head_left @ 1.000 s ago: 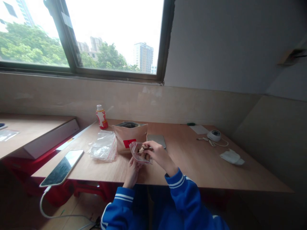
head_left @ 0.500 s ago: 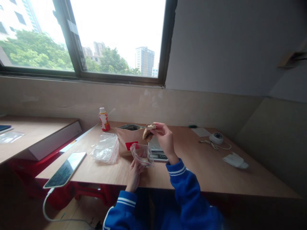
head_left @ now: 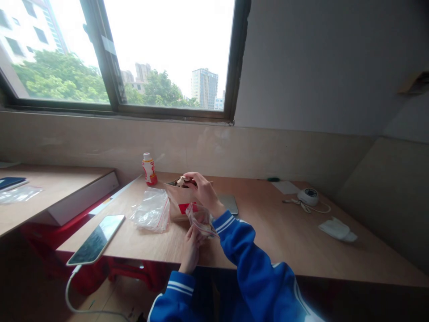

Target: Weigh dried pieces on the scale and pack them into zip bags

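Note:
My right hand is closed on a dried mushroom, brown with a pale part, at the open mouth of a brown paper bag with a red label. The bag stands upright on the table. In front of it, my left hand pinches a small clear zip bag, held with its mouth upward; a few pale pieces seem to lie inside. My right forearm passes over the zip bag's right side. Behind that wrist, a flat kitchen scale shows only in part.
Left of the paper bag lies a stack of clear zip bags, with a red and white bottle behind. A phone on a cable overhangs the front edge. To the right are a white dome camera and a crumpled white wrapper.
My right hand has moved left, from above the scale to the paper bag's mouth, with the mushroom still in its fingers. My left hand keeps the zip bag. The view has shifted slightly.

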Demonstrator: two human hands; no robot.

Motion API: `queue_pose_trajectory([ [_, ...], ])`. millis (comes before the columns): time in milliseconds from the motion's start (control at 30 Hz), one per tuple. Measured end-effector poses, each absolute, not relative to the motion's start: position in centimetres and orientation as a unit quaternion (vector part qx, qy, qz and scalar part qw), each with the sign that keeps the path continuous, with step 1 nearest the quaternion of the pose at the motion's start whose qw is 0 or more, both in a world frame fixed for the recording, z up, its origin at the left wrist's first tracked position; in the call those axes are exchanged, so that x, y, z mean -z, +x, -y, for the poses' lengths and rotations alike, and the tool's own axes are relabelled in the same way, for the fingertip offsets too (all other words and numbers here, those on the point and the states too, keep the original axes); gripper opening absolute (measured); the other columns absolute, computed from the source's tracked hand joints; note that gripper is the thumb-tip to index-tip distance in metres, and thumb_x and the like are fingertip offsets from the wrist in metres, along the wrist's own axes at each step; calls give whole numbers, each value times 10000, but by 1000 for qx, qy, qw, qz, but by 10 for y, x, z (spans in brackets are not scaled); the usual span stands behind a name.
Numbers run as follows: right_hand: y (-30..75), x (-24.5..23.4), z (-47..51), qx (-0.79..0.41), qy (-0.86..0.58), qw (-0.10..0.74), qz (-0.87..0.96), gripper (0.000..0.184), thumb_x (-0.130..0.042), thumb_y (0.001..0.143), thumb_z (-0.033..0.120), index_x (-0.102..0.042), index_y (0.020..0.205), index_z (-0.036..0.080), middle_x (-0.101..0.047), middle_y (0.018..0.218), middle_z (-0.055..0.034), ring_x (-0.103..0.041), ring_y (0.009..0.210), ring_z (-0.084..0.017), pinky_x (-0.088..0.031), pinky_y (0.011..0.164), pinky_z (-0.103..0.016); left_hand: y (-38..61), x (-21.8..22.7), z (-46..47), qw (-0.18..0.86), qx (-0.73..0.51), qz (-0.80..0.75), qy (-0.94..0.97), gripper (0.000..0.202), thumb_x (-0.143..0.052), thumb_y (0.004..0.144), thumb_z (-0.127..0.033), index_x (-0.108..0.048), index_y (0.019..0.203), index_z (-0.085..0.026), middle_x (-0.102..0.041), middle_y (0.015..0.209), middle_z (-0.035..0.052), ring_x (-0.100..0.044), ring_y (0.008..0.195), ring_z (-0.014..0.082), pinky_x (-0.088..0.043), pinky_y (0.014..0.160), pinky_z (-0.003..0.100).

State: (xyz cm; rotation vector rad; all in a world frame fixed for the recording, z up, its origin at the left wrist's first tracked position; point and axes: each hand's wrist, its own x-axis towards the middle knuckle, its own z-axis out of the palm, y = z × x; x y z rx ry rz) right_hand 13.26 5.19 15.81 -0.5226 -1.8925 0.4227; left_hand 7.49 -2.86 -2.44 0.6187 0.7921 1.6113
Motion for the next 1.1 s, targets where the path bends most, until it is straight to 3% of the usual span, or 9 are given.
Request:
queue_pose_trajectory([
  [167, 139, -162, -56, -233, -233, 541, 773, 170, -637, 810, 311, -581, 928, 201, -667, 862, -7, -659, 805, -156, -530, 774, -293, 75, 21, 31, 601, -680, -324, 266, 502, -649, 775, -481, -611, 1176, -182, -682, 1115, 134, -684, 852, 202, -533, 742, 311],
  [333, 146, -162, -60, -222, -267, 593, 727, 265, -667, 787, 389, -548, 942, 210, -664, 875, -6, -652, 773, -154, -519, 740, -286, 75, 16, 33, 594, -682, -326, 274, 507, -665, 760, -464, -618, 1171, -172, -658, 1175, 143, -669, 944, 244, -535, 774, 337],
  [533, 164, -163, -68, -162, -288, 563, 758, 233, -629, 825, 323, -565, 1034, 243, -652, 835, 4, -607, 740, -149, -490, 761, -284, 75, 14, 34, 593, -682, -331, 271, 503, -671, 754, -452, -625, 1166, -168, -674, 1142, 134, -681, 870, 216, -535, 677, 285],
  [633, 172, -166, -68, -158, -282, 538, 779, 156, -620, 830, 294, -599, 977, 244, -663, 867, -9, -602, 785, -156, -480, 792, -294, 75, 11, 35, 595, -678, -330, 276, 495, -655, 774, -441, -618, 1183, -164, -674, 1148, 137, -682, 875, 206, -531, 695, 277],
  [767, 177, -173, -61, -175, -277, 525, 786, 190, -638, 817, 293, -619, 993, 226, -676, 897, -21, -593, 785, -154, -478, 788, -292, 76, 7, 36, 598, -679, -326, 275, 503, -660, 766, -454, -625, 1175, -164, -650, 1202, 148, -672, 955, 232, -530, 791, 319],
  [1000, 174, -169, -64, -202, -271, 523, 782, 380, -598, 836, 239, -558, 1214, 242, -690, 992, -30, -625, 858, -159, -491, 829, -308, 76, 4, 38, 598, -678, -332, 269, 517, -680, 745, -447, -625, 1174, -163, -623, 1246, 162, -665, 991, 256, -529, 811, 341],
  [1100, 170, -162, -64, -183, -266, 532, 783, 421, -578, 828, 191, -521, 1241, 252, -658, 1147, -39, -621, 915, -158, -483, 877, -318, 76, 5, 37, 599, -678, -332, 267, 520, -690, 734, -455, -631, 1159, -161, -633, 1231, 160, -668, 982, 261, -537, 781, 334],
])
